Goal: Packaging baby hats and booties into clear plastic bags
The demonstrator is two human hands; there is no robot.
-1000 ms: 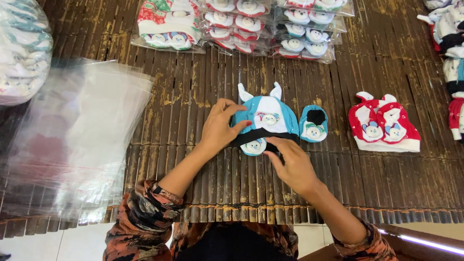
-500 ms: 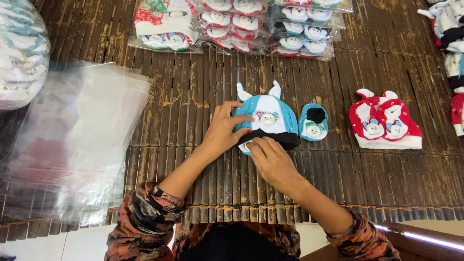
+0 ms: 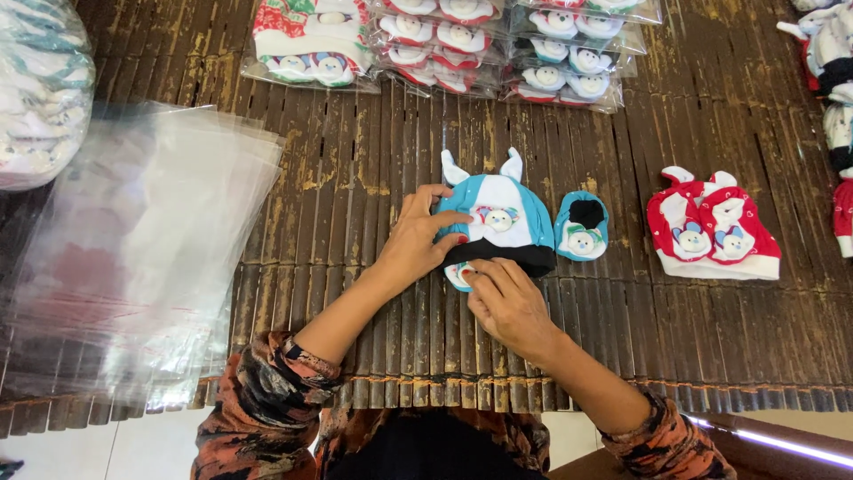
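The person wears a top with long sleeves in a busy pattern of orange, black and grey patches (pushed up past the wrists), and the left hand [image 3: 416,247] and right hand [image 3: 508,302] are bare.

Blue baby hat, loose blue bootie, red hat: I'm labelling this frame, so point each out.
blue baby hat [image 3: 511,209], head view, white front panel.
loose blue bootie [image 3: 582,238], head view, animal face on toe.
red hat [image 3: 711,227], head view, middle of front.
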